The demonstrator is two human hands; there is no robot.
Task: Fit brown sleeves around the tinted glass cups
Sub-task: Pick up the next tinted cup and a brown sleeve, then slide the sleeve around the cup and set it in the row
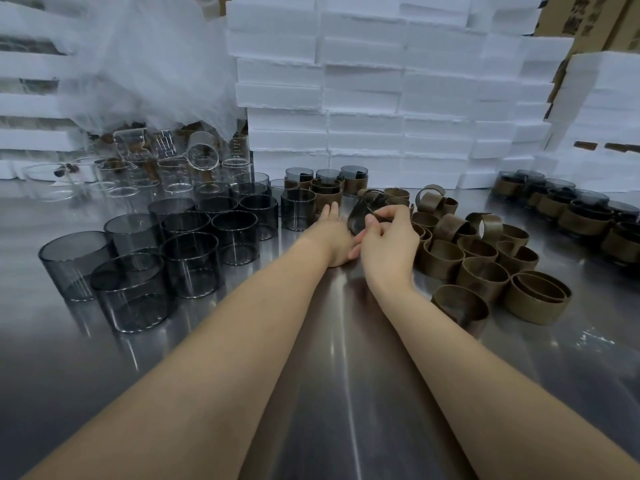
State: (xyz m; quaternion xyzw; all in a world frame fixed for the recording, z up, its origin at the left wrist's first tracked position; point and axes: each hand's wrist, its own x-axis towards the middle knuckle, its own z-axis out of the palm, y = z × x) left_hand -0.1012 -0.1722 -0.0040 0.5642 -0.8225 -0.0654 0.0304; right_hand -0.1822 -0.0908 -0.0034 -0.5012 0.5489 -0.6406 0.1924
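1. Shiny steel tabletop (329,358) fills most of the view, with white foam blocks (363,98) stacked wall-high behind it and cardboard boxes (588,22) top right.
2. Bare tinted cups (190,251) crowd the left side. Clear glasses (173,168) sit behind them under some gauzy white wrap (145,64).
3. Loose brown sleeves (481,268) are heaped on the right, and sleeved cups (571,216) line up far right.
4. Right hand (388,240) pinches the rim of a tilted cup (358,216) mid-table — left hand (332,233) lies just beside it, fingers straight, gripping nothing I can see.
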